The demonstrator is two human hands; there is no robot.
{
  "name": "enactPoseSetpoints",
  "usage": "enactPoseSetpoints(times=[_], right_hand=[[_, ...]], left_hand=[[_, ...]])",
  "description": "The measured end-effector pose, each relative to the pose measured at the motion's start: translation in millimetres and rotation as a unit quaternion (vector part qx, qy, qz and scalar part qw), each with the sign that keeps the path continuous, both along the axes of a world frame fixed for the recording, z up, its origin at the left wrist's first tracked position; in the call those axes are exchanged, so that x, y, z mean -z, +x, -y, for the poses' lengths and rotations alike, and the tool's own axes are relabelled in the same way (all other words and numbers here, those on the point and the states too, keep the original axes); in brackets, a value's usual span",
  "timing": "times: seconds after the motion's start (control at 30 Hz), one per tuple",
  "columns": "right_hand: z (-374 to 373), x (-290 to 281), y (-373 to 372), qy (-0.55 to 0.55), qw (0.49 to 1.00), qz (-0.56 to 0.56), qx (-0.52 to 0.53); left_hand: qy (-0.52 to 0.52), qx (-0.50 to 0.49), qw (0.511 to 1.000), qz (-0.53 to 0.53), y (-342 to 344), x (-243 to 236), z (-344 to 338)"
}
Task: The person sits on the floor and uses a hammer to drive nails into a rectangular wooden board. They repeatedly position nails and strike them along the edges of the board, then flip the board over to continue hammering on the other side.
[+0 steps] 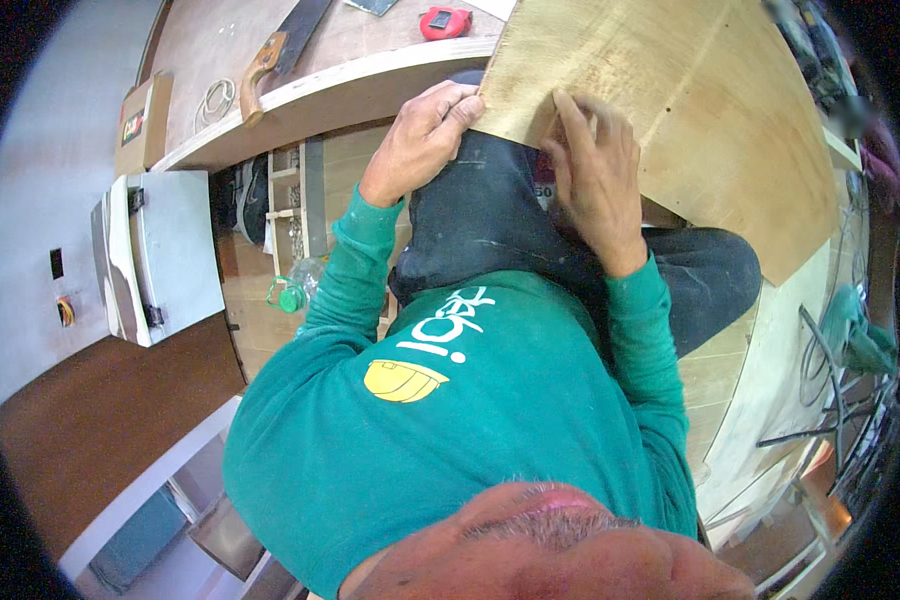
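A thin, light-brown plywood sheet [710, 120] lies tilted across the upper right, with its near edge over my dark-trousered lap. My left hand [428, 138] pinches the sheet's left corner between thumb and bent fingers. At the near edge, my right hand [600, 170] lies with bent fingers apart, the index fingertip touching the sheet's face. Its thumb hangs just below the edge. Under that hand, a small dark red printed piece [544, 178] shows in part against my trousers; what it is cannot be made out.
On the workbench [370, 85] ahead lie a wooden-handled handsaw [265, 75], a red tape measure [445, 23] and a coil of cord [215, 102]. A cardboard box [143, 125] and a white cabinet [170, 250] stand left. A plastic bottle [305, 280] is beside me; cables [835, 400] lie right.
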State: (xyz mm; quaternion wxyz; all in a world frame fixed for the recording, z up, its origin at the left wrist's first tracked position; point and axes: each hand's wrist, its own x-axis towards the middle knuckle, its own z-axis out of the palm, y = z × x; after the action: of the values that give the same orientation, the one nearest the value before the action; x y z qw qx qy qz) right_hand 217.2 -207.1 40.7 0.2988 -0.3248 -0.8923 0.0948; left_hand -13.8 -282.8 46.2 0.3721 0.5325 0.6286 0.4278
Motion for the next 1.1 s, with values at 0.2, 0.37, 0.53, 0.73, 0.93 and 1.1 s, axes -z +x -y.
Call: enactPoseSetpoints(times=[0.2, 0.37, 0.53, 0.73, 0.93, 1.1], right_hand=[[16.9, -13.7, 7.0, -0.088, 0.994, 0.056, -0.035], [-6.2, -41.8, 2.5, -0.028, 0.996, 0.069, -0.053], [-100.9, -71.4, 19.9, 0.067, 0.997, -0.030, 0.012], [-113.1, -87.6, 64.5, 0.034, 0.997, -0.012, 0.063], [-135.1, -92.6, 130.0, -0.068, 0.994, -0.054, 0.059], [-212.7, -87.0, 175.2, -0.032, 0.996, 0.000, 0.079]], left_hand=[[0.039, -0.048, 0.997, 0.040, -5.0, 10.1, 12.8], [0.176, -0.071, 0.964, -0.186, -31.1, -3.0, -4.6], [0.126, -0.055, 0.990, 0.012, -32.6, -14.7, -74.2], [0.097, -0.014, 0.995, 0.023, 20.8, -23.3, -72.8], [0.054, -0.107, 0.981, 0.150, 11.8, -14.8, -7.0], [0.062, -0.141, 0.974, 0.168, -2.5, -18.4, 1.3]])
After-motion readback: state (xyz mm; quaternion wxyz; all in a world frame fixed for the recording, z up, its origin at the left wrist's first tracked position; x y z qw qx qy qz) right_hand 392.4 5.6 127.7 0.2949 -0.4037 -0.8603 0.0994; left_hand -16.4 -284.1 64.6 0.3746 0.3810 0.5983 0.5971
